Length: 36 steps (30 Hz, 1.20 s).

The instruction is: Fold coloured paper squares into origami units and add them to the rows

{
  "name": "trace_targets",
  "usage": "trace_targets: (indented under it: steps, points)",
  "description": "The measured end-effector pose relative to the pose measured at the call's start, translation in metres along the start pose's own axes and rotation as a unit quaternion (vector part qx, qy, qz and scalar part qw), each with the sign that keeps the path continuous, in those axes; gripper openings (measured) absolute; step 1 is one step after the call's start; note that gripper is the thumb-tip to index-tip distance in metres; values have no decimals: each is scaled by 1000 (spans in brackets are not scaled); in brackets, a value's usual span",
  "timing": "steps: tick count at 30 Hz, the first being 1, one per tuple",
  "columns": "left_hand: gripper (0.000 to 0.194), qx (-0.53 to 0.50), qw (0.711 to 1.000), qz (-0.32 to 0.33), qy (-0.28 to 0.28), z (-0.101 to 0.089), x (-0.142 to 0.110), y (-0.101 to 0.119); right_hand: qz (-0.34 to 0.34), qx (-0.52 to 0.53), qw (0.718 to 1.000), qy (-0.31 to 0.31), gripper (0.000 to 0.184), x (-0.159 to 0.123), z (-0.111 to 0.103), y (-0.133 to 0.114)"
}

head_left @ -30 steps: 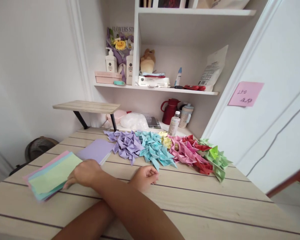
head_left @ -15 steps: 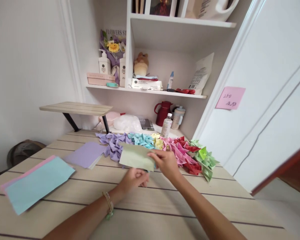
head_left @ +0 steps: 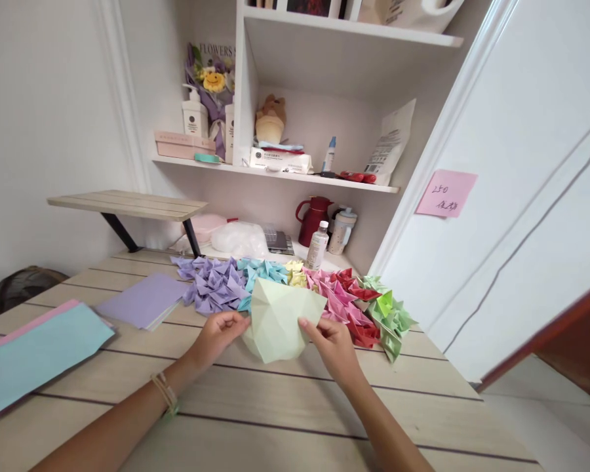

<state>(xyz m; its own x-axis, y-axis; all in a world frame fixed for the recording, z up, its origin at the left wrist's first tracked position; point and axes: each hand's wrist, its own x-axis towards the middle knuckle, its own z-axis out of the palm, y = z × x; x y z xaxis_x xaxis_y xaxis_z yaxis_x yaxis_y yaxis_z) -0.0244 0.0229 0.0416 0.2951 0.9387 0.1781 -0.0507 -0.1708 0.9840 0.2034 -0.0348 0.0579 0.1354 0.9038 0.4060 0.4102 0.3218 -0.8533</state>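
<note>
**Green sheet [head_left: 281, 320] blocks the view**

It covers some of the blue pieces [head_left: 261, 269]. The blue stack [head_left: 44, 357] runs off left, 2 forearms [head_left: 118, 416] off the near edge. On the far shelves, a divider [head_left: 240, 98] hides part of 1 bottle [head_left: 229, 133], the top edge crops a jug [head_left: 425, 16], and small print on a pouch [head_left: 392, 143] is unreadable.

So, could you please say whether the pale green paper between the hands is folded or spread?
Largely spread, but not flat: the pale green paper bulges and shows crease lines between the left hand and right hand.
</note>
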Motion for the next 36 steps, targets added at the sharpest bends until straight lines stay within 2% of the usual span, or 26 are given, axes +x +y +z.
trace_targets:
  steps: [3, 6, 8, 14, 18, 22, 24, 27, 29, 31, 33, 36]
  points:
    - [31, -3, 1000, -6, -7, 0, -3, 2, -1, -26, 1000, 13, 49, 0, -1, 3]
    - [52, -10, 1000, -7, -19, 1, -6, 5, 38, 24, 999, -3, 42, 0, 0, 3]
    - [59, -23, 999, 1, -28, 3, -7, 6, 56, 73, 996, -17, 36, 0, 1, 2]
    - [24, -25, 1000, 8, -6, 6, -5, 4, 79, 141, 986, -35, 35, 4, 3, 7]
    - [24, -21, 999, 9, 26, 7, -4, 1, 91, 215, 972, 7, 33, 1, 13, 10]
    - [34, -70, 995, 35, 69, 9, -3, -3, 87, 282, 955, 37, 56, -6, 27, 10]
    - [33, -90, 992, 49, 75, 11, -4, -4, 76, 276, 957, 46, 63, -11, 34, 8]
    - [31, -101, 993, 47, 34, 18, -12, 1, 51, 258, 963, 65, 64, -18, 42, 5]
    - [48, -116, 993, 35, -8, 24, -18, 4, 32, 234, 970, 63, 65, -22, 45, 6]
    - [64, -132, 991, 26, -27, 29, -22, 6, 7, 180, 982, 49, 65, -24, 47, 8]
    - [66, -132, 991, 20, -14, 30, -23, 4, -35, 100, 994, 23, 55, -24, 46, 11]
    - [55, -110, 993, 33, 36, 28, -20, -1, -117, 4, 992, -52, 27, -23, 44, 12]
